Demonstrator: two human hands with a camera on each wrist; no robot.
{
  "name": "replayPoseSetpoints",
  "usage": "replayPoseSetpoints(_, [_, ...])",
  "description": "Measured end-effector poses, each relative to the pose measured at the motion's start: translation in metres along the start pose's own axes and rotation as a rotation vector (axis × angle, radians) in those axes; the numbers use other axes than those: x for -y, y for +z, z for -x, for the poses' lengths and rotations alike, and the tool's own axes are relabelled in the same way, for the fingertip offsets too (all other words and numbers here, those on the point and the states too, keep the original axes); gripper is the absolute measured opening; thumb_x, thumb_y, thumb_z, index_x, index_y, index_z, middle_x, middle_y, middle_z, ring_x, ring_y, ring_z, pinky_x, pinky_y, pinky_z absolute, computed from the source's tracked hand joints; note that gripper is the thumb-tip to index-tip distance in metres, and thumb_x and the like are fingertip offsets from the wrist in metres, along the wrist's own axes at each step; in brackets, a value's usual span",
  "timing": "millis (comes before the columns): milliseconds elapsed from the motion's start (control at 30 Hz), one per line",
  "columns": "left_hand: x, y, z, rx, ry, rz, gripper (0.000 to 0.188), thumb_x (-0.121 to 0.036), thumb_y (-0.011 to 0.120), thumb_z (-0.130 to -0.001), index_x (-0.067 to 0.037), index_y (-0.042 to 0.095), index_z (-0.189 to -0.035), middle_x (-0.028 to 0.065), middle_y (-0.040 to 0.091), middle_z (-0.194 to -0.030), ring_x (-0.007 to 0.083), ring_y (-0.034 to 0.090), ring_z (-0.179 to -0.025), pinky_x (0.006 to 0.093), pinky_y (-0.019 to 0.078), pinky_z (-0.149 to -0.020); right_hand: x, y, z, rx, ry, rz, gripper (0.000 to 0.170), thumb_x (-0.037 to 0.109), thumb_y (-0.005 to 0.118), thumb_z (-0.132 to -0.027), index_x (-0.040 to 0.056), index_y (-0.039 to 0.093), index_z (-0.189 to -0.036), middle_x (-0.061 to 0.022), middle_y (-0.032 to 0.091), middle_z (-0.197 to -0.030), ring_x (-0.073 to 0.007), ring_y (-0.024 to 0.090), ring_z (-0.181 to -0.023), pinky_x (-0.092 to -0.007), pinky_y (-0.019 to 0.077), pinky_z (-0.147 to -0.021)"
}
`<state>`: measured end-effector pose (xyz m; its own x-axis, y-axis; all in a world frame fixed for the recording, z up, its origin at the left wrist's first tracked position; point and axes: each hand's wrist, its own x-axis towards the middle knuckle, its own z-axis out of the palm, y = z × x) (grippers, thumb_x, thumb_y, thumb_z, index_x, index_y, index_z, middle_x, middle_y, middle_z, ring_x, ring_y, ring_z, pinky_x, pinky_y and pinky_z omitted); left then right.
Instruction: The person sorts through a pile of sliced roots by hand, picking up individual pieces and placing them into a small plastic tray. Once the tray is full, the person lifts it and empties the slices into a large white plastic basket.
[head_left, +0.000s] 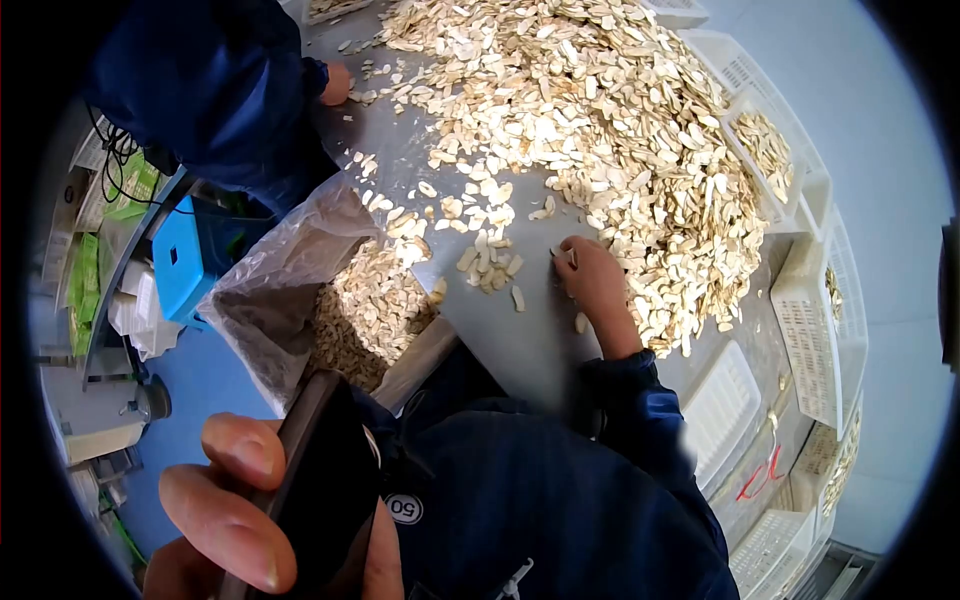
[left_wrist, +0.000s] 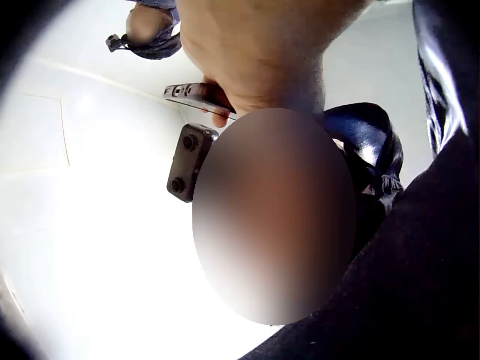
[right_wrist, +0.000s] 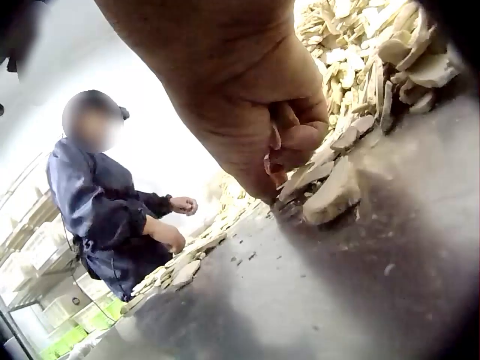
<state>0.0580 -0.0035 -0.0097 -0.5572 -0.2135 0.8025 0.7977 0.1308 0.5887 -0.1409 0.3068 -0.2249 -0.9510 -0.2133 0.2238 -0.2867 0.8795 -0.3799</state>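
Observation:
My left hand grips a dark phone at the lower left of the head view. The left wrist view shows the same hand from beneath, with the phone's edge beside its fingers. On the metal table, my right hand pinches a pale dried slice at its fingertips, left of a big heap of slices. Its fingers are curled low at the tabletop in the right wrist view, where the hand touches slices; a thick slice lies beside them.
A plastic-lined box of slices stands at the table's near-left edge. Another person works across the table. White baskets, a white tray and red-handled scissors are at the right. A blue bin stands left.

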Motion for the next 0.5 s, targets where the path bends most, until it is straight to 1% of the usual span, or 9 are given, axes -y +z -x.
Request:
replayPoseSetpoints(33, [-0.007, -0.005, 0.001, -0.028, -0.08, -0.043, 0.055, -0.033, 0.057, -0.087, 0.005, 0.043, -0.124, 0.0229, 0.048, -0.118, 0.0349, 0.05, -0.124, 0.0465, 0.0294, -0.117, 0.001, 0.001, -0.001, 0.017, 0.005, -0.006, 0.021, 0.023, 0.066, -0.09, 0.005, 0.07, -0.1, -0.0137, 0.069, -0.082, -0.0327, 0.066, -0.069, -0.0423, 0.0518, -0.065])
replayPoseSetpoints(100, [-0.007, -0.011, 0.008, -0.065, -0.088, -0.043, 0.055, -0.033, 0.058, -0.087, 0.004, 0.043, -0.125, 0.0233, 0.048, -0.119, 0.0348, 0.051, -0.123, 0.0464, 0.0307, -0.116, 0.002, 0.004, -0.002, 0.052, 0.015, -0.015, 0.022, 0.023, 0.065, -0.09, 0.0046, 0.071, -0.1, -0.014, 0.07, -0.082, -0.0327, 0.067, -0.07, -0.042, 0.0517, -0.066])
replayPoseSetpoints(133, [-0.005, -0.008, 0.005, -0.064, -0.074, -0.026, 0.055, -0.033, 0.058, -0.087, 0.003, 0.043, -0.126, 0.0233, 0.048, -0.118, 0.0343, 0.051, -0.123, 0.0461, 0.0315, -0.115, 0.003, 0.002, -0.002, 0.104, 0.093, -0.123, 0.023, 0.023, 0.065, -0.09, 0.0042, 0.071, -0.101, -0.0142, 0.071, -0.081, -0.0317, 0.068, -0.07, -0.041, 0.0519, -0.066])
replayPoseSetpoints(167, [0.001, 0.005, -0.008, -0.024, -0.026, 0.025, 0.054, -0.032, 0.058, -0.088, 0.002, 0.042, -0.127, 0.0231, 0.049, -0.118, 0.0328, 0.052, -0.123, 0.0456, 0.0324, -0.115, 0.005, -0.002, -0.001, 0.155, 0.172, -0.23, 0.024, 0.023, 0.064, -0.09, 0.0038, 0.072, -0.102, -0.0143, 0.071, -0.081, -0.0308, 0.068, -0.07, -0.0401, 0.0521, -0.067])
replayPoseSetpoints(200, [0.002, 0.002, -0.006, 0.014, -0.014, -0.025, 0.053, -0.03, 0.057, -0.09, 0.002, 0.041, -0.128, 0.0227, 0.05, -0.117, 0.0311, 0.052, -0.122, 0.0452, 0.0335, -0.114, 0.005, -0.005, 0.0, 0.205, 0.253, -0.337, 0.025, 0.024, 0.064, -0.09, 0.0035, 0.072, -0.103, -0.0145, 0.071, -0.08, -0.0299, 0.068, -0.07, -0.0392, 0.0523, -0.067])
replayPoseSetpoints(233, [0.004, -0.001, -0.005, 0.051, 0.001, -0.075, 0.052, -0.028, 0.056, -0.091, 0.002, 0.04, -0.13, 0.0224, 0.051, -0.116, 0.0295, 0.052, -0.122, 0.0447, 0.0345, -0.114, 0.004, -0.005, 0.002, 0.214, 0.294, -0.393, 0.027, 0.024, 0.064, -0.09, 0.0027, 0.072, -0.104, -0.0143, 0.071, -0.079, -0.0282, 0.068, -0.069, -0.038, 0.0522, -0.067])
replayPoseSetpoints(300, [0.009, 0.0, -0.006, 0.056, 0.043, -0.055, 0.052, -0.028, 0.057, -0.092, -0.005, 0.037, -0.135, 0.0156, 0.045, -0.124, 0.0295, 0.049, -0.125, 0.0454, 0.0355, -0.113, 0.0, -0.007, 0.008, 0.23, 0.378, -0.507, 0.029, 0.024, 0.063, -0.09, 0.0013, 0.072, -0.105, -0.014, 0.07, -0.075, -0.0248, 0.068, -0.068, -0.0357, 0.0521, -0.066])
replayPoseSetpoints(400, [0.025, 0.014, -0.011, 0.046, 0.168, 0.048, 0.056, -0.027, 0.057, -0.094, -0.016, 0.033, -0.142, 0.0053, 0.036, -0.137, 0.0296, 0.044, -0.129, 0.0464, 0.0371, -0.112, 0.006, -0.032, 0.02, 0.101, 0.397, -0.532, 0.03, 0.025, 0.064, -0.091, 0.0004, 0.072, -0.106, -0.0129, 0.067, -0.07, -0.0207, 0.067, -0.067, -0.0338, 0.0511, -0.064])
replayPoseSetpoints(500, [0.042, 0.023, -0.018, 0.036, 0.303, 0.149, 0.062, -0.027, 0.058, -0.095, -0.026, 0.028, -0.15, -0.0049, 0.027, -0.15, 0.0296, 0.039, -0.132, 0.0474, 0.0386, -0.111, -0.001, -0.053, 0.04, 0.14, 0.485, -0.358, 0.031, 0.024, 0.066, -0.091, -0.001, 0.069, -0.109, -0.0137, 0.064, -0.068, -0.0195, 0.066, -0.066, -0.0331, 0.0502, -0.062])
